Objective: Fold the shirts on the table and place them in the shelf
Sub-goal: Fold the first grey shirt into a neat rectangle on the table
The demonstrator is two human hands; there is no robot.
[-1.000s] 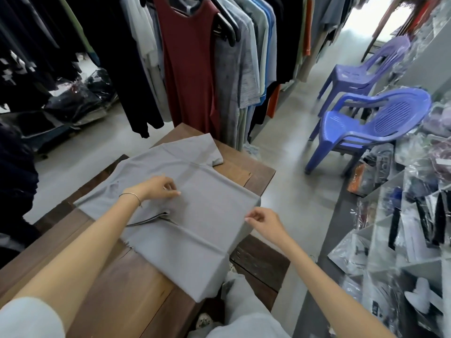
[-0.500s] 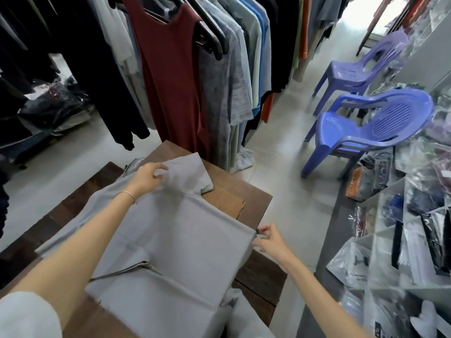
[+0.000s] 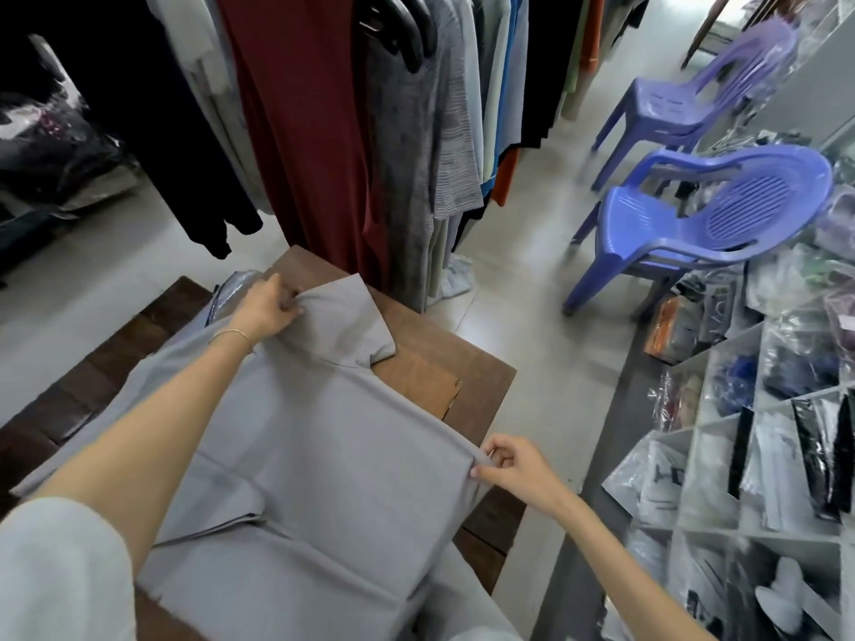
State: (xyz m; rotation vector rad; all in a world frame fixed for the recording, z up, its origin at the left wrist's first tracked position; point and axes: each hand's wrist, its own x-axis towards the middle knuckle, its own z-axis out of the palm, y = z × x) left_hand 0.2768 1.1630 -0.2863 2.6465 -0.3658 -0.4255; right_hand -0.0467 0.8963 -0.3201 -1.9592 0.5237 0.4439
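A second before, my left hand (image 3: 270,309) had been lying near the middle of the grey shirt (image 3: 296,464), fingers flat on the cloth; by this moment it had travelled up to the far end and closed on the fabric just beside the sleeve (image 3: 344,323), thumb and fingers bunched tight around a fold of it. My right hand (image 3: 511,469) had hardly shifted: it was at the shirt's right edge, where the cloth hung off the side of the wooden table (image 3: 481,381), and there it pinched the hem between thumb and forefinger, the other fingers loosely curled. The shirt itself lay spread over the table in front of me, its near end spilling toward my lap, one sleeve sticking out over the brown cardboard (image 3: 418,379) at the far corner. So I judged I had gone from smoothing to taking hold: both ends of the right side were in my grip, which set me up to lift that side and lay it over toward the middle. No fold had been made yet, as far as I could tell, and the shelf (image 3: 758,460) with its bagged clothes stood off to my right, well apart from the shirt.
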